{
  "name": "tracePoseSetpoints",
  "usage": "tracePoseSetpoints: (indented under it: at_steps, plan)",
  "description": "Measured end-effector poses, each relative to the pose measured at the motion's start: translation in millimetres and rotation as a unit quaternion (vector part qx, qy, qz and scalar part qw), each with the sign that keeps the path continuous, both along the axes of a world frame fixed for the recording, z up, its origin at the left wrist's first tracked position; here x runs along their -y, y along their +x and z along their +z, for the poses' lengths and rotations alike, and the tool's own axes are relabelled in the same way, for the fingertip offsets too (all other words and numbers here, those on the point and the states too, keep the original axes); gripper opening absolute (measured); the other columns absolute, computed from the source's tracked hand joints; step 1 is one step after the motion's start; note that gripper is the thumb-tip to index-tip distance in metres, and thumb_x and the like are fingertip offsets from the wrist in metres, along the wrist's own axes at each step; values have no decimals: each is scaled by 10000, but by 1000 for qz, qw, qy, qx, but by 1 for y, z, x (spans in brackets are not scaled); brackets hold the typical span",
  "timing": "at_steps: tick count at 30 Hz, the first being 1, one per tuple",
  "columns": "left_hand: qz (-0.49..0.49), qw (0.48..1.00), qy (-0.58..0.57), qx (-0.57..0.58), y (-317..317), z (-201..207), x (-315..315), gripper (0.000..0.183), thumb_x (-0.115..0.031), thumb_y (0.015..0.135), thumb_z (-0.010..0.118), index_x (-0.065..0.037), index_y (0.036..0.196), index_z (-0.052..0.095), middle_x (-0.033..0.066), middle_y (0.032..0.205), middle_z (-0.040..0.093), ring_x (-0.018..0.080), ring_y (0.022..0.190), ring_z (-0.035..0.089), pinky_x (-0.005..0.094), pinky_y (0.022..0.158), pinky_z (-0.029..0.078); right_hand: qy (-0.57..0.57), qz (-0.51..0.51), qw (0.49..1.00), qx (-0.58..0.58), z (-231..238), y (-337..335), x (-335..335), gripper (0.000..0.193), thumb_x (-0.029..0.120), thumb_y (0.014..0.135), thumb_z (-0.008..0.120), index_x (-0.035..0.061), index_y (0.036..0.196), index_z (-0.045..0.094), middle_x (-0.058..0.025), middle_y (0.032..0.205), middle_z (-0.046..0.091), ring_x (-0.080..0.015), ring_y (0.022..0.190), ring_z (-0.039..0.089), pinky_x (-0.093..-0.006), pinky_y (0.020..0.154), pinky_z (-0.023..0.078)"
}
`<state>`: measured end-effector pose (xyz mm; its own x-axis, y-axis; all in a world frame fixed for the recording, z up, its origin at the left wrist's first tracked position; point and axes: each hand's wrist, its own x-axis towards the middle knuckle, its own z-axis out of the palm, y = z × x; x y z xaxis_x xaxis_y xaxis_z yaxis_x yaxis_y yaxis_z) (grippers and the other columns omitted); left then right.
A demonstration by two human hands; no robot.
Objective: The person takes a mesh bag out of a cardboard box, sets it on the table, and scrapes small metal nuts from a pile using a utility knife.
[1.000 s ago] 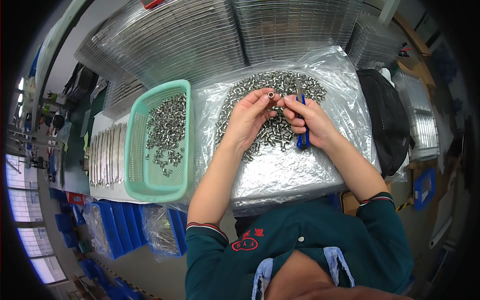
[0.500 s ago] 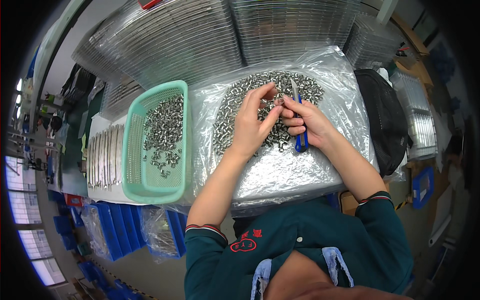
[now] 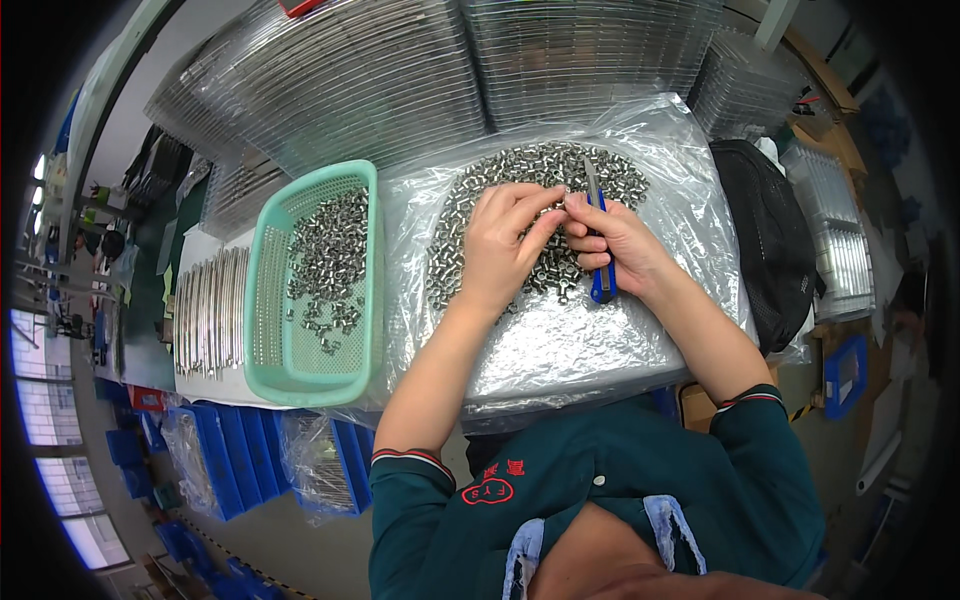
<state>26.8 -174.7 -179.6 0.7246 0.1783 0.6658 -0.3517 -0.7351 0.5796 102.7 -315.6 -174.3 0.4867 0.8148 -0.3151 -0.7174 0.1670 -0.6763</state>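
My right hand (image 3: 622,250) is closed around a blue utility knife (image 3: 601,270), its blade pointing away from me. The thumb and forefinger of that hand also pinch a small shiny metal part (image 3: 563,195), mostly hidden by fingers. Curled in from the left, my left hand (image 3: 505,240) has its fingertips on the same part, touching the right thumb. Below both hands spreads a wide pile of small silver metal fittings (image 3: 465,215) on clear plastic sheeting (image 3: 520,345).
A light green basket (image 3: 370,300) with more fittings stands left of the pile. Beside it is a row of thin metal strips (image 3: 212,315). Stacked clear trays (image 3: 360,90) line the back, and a black bag (image 3: 765,240) lies at the right edge.
The left hand's raised fingers have come down and right, onto the small metal part at the right fingertips. My right hand and the knife have barely moved.
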Motion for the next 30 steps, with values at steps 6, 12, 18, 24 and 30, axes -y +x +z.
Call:
tracePoseSetpoints:
  at_steps: [6,12,18,24,30]
  plan:
    - [15,999,22,18,1,0,-1,219,-85,720,656,-90,939,650,49,855,588,201,802,537,303,698,438,11,-3,1000,-14,0,0,1,142,214,854,566,89,856,500,48,660,463,19,460,364,-118,349,279]
    - [5,1000,-18,-7,-1,2,1,206,-69,735,647,-76,941,645,67,878,597,205,832,552,296,723,439,4,10,1000,-14,0,0,0,138,213,859,558,87,857,499,48,662,466,20,464,364,-116,350,280]
    - [-8,999,-48,-18,2,-4,-1,198,-119,751,638,-84,946,641,61,882,586,208,821,542,299,698,444,9,8,1000,-24,-1,1,1,136,219,861,554,94,854,502,49,662,468,21,465,360,-115,349,275]
    - [0,1000,-24,-14,1,-3,-1,193,-101,743,639,-93,936,645,49,885,587,209,819,542,302,705,447,11,6,999,-34,0,0,1,121,211,866,546,98,868,501,47,665,466,18,465,356,-114,350,274]
    - [-1,1000,-28,0,1,-1,1,171,-73,728,639,-82,899,629,51,893,587,220,837,547,316,711,450,14,4,999,-31,-1,0,1,120,201,870,538,98,905,488,46,668,463,16,469,357,-114,353,277]
